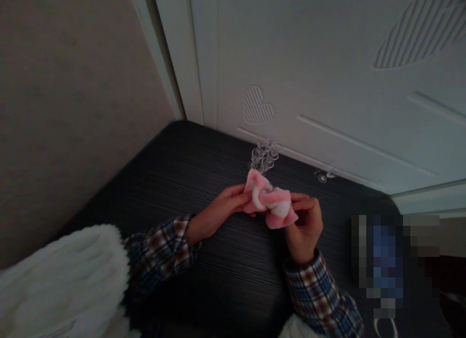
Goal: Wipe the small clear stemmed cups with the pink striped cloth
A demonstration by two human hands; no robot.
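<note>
A soft pink-and-white cloth [278,202] is bunched up between my two hands above the dark tabletop. My left hand [225,207] grips its left edge, thumb on top. My right hand [305,226] pinches its right end with curled fingers. Something small and clear shows in the folds at the cloth's middle, too little of it to name. Just beyond the cloth stands a cluster of several small clear stemmed glasses [267,156]. Farther right, a couple more small glasses [323,177] are near the white panel.
The dark, wood-grained table [171,168] runs up to a white panel [309,61] with raised heart shapes. A beige wall [73,85] borders the left. At the right lies a pixelated object [386,260] with a white loop [386,327] below it.
</note>
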